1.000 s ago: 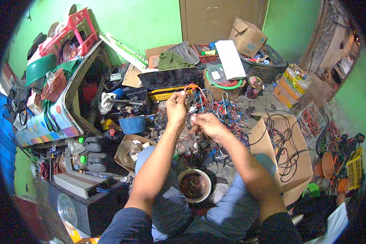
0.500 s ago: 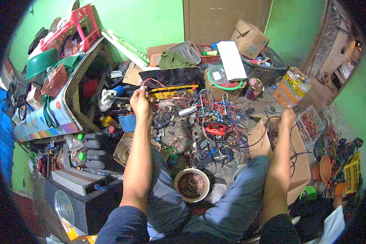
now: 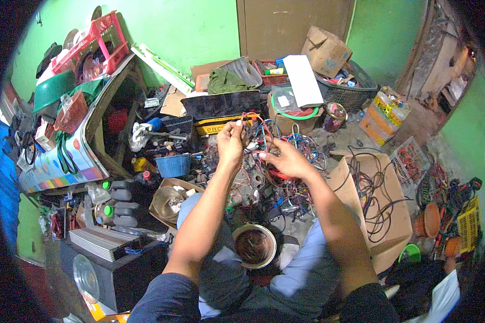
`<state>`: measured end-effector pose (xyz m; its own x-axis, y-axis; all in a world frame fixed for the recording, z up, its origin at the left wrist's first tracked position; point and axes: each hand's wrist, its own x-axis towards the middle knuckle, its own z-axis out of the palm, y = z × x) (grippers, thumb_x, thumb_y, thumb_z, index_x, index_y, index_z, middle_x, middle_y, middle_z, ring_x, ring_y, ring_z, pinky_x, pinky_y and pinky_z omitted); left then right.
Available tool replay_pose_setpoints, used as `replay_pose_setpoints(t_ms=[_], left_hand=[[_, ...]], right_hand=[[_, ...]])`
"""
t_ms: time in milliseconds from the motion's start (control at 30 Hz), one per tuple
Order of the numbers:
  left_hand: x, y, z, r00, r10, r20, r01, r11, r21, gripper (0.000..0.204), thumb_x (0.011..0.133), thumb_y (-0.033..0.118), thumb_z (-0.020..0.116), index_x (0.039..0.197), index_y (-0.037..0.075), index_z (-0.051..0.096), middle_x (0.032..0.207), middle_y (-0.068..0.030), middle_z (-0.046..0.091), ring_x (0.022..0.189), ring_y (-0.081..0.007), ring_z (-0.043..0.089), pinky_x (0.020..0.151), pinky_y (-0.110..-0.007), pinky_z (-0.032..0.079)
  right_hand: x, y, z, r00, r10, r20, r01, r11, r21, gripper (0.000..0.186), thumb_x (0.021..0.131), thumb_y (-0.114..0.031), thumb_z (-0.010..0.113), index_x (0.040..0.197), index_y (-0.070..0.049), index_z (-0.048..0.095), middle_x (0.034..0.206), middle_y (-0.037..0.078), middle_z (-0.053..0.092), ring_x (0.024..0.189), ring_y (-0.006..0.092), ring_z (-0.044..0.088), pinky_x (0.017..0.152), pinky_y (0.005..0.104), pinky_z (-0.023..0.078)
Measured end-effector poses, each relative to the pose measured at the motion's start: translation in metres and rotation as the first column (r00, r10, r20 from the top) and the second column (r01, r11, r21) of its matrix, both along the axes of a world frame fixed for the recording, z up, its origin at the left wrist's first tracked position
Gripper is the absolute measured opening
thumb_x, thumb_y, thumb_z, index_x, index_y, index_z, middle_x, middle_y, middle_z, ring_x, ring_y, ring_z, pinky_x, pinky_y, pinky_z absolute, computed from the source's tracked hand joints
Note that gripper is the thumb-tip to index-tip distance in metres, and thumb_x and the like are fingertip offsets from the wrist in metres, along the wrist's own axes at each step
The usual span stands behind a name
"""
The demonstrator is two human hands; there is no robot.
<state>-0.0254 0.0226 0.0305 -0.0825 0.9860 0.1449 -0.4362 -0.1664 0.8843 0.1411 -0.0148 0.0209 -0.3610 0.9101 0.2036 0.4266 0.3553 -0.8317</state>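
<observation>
My left hand (image 3: 231,144) is raised over the middle of the heap, its thumb and fingertips pinched on a thin red wire (image 3: 249,114). The wire loops up from the fingertips and bends over toward my right hand (image 3: 286,158). That hand is close by on the right, thumb and fingers apart, and I cannot make out whether the wire touches it. Below both hands spreads a tangle of blue, red and black wires (image 3: 307,151) mixed with small parts. Between my knees stands a round pot (image 3: 275,248) with coppery brown scrap inside.
Right of my knee, a cardboard box (image 3: 385,237) holds black cables (image 3: 373,200). A blue basket (image 3: 173,166) and an open carton (image 3: 159,207) sit on the left. Farther back are a black toolbox (image 3: 221,105) with a yellow band and a dark basket (image 3: 366,89). A cluttered table (image 3: 86,140) stands far left.
My right hand has come from over the cardboard box to the middle, beside my left. My left hand has shifted right and slightly down, still pinching the red wire.
</observation>
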Motion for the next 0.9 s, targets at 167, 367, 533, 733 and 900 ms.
replay_pose_setpoints(t_ms=[167,367,533,733,900], left_hand=[[-0.008,0.001,-0.002,0.999,-0.014,0.048,0.015,1.0,-0.014,0.017,0.092,0.02,0.053,0.086,0.004,0.055,0.06,0.0054,0.041,0.049,-0.005,0.035,0.045,-0.022,0.03],[-0.068,0.018,0.005,0.974,0.164,0.156,-0.166,0.986,-0.003,0.013,0.091,0.017,0.054,0.087,0.004,0.056,0.06,0.0043,0.04,0.049,-0.0064,0.034,0.044,-0.023,0.029],[-0.111,0.03,0.014,0.91,0.269,0.315,-0.293,0.956,0.03,0.015,0.091,0.016,0.054,0.085,0.003,0.055,0.057,0.004,0.038,0.045,-0.0058,0.03,0.041,-0.022,0.025],[-0.11,0.03,0.013,0.908,0.331,0.257,-0.338,0.941,-0.017,0.015,0.092,0.017,0.053,0.086,0.003,0.056,0.058,0.0042,0.039,0.045,-0.0059,0.03,0.041,-0.022,0.028],[-0.064,0.02,0.006,0.975,0.184,0.121,-0.181,0.983,-0.032,0.017,0.091,0.019,0.054,0.088,0.002,0.055,0.061,0.004,0.04,0.05,-0.0061,0.035,0.044,-0.021,0.029]], right_hand=[[-0.011,-0.003,0.002,1.0,0.011,-0.02,-0.016,0.971,-0.238,0.028,0.089,-0.023,0.057,0.101,0.002,0.062,0.066,0.003,0.06,0.066,0.0081,0.053,0.062,0.0265,0.044],[0.067,-0.003,0.045,0.984,-0.159,-0.079,0.166,0.982,0.093,0.021,0.088,-0.016,0.052,0.085,0.0,0.066,0.077,0.003,0.065,0.068,0.0105,0.056,0.063,0.0259,0.045],[0.23,0.012,-0.012,0.319,-0.758,-0.568,0.946,0.285,0.151,0.022,0.088,-0.019,0.055,0.084,-0.001,0.066,0.076,0.003,0.06,0.069,0.01,0.05,0.06,0.0264,0.041],[0.28,-0.004,-0.063,0.344,-0.915,-0.212,0.939,0.327,0.109,0.032,0.082,-0.023,0.057,0.07,0.004,0.066,0.067,0.008,0.063,0.067,0.018,0.058,0.059,0.0328,0.044],[0.16,0.005,-0.006,0.619,-0.517,0.591,0.646,0.763,-0.008,0.048,0.081,-0.04,0.061,0.096,0.005,0.063,0.094,0.023,0.064,0.086,0.0366,0.062,0.078,0.0388,0.048]])
